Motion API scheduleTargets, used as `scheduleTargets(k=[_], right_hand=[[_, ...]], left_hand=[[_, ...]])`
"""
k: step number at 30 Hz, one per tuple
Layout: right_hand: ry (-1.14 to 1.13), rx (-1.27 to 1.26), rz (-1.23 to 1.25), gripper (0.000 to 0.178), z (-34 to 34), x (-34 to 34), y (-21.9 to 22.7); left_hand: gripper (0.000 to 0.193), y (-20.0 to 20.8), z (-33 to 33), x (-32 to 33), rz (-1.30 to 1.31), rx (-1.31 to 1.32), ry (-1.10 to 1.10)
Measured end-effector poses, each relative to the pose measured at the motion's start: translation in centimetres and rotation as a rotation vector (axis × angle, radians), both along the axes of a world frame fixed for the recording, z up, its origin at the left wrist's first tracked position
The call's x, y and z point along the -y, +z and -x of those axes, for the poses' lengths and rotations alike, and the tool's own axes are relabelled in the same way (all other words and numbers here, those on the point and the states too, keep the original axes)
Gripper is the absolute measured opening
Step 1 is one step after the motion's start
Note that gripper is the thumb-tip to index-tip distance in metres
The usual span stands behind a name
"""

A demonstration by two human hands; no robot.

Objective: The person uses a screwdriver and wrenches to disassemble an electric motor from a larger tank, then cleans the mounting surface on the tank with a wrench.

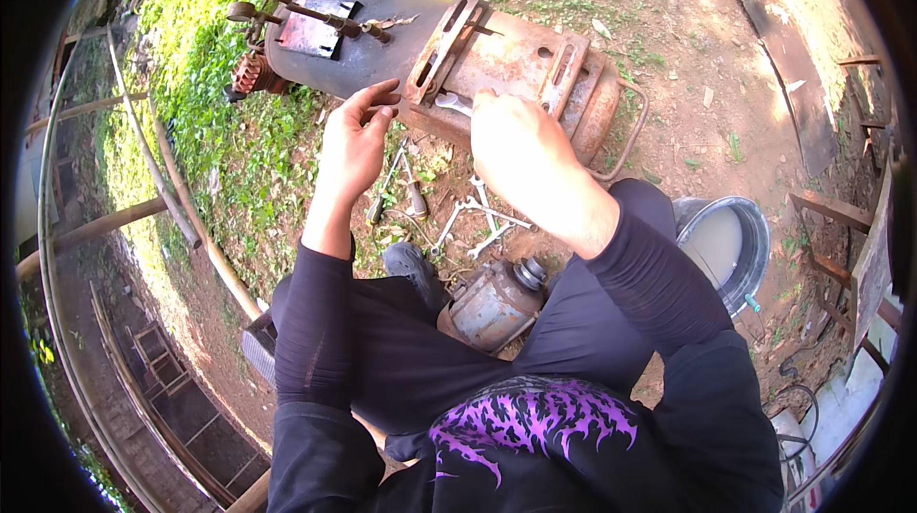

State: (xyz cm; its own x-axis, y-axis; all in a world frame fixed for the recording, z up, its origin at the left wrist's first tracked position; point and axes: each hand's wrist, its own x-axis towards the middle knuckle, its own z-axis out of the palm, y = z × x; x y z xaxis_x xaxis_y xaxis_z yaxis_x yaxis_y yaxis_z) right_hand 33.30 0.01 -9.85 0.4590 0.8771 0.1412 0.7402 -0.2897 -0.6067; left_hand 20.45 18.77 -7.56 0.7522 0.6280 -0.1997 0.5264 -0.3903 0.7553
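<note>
A rusty metal tank (382,54), like an air compressor's, lies in front of me with a slotted bracket (445,47) across its top and a second slotted bracket (565,74) farther right. My right hand (521,136) is closed around a wrench (453,103), whose pale head sticks out to the left beside the nearer bracket. Most of the wrench is hidden by my fist. Left of it, my left hand (355,138) is raised at the tank's near edge, fingers bent but apart, with nothing visible in them.
Several wrenches (488,217) and a screwdriver (417,200) lie on the dirt. An old electric motor (492,306) stands between my legs. A metal bucket (755,245) with cloudy liquid is at the right. Bamboo poles (196,207) run along the left; a rusty sheet (785,64) lies far right.
</note>
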Motion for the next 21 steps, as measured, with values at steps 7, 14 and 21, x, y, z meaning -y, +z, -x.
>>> scheduleTargets(k=[7, 14, 21], right_hand=[[-0.156, -0.039, 0.008, 0.021, 3.3, -1.8, -1.3], [-0.336, -0.232, -0.023, 0.025, 5.3, -3.4, -1.8], [-0.310, -0.242, 0.061, 0.020, 4.2, -5.3, -1.2]], left_hand=[[0.044, -0.7, -1.2, -1.4, -0.108, 0.048, -0.142], [0.056, -0.5, -1.3, -1.6, -0.086, 0.074, -0.127], [0.051, -0.9, -0.5, -2.9, -0.081, 0.104, -0.118]])
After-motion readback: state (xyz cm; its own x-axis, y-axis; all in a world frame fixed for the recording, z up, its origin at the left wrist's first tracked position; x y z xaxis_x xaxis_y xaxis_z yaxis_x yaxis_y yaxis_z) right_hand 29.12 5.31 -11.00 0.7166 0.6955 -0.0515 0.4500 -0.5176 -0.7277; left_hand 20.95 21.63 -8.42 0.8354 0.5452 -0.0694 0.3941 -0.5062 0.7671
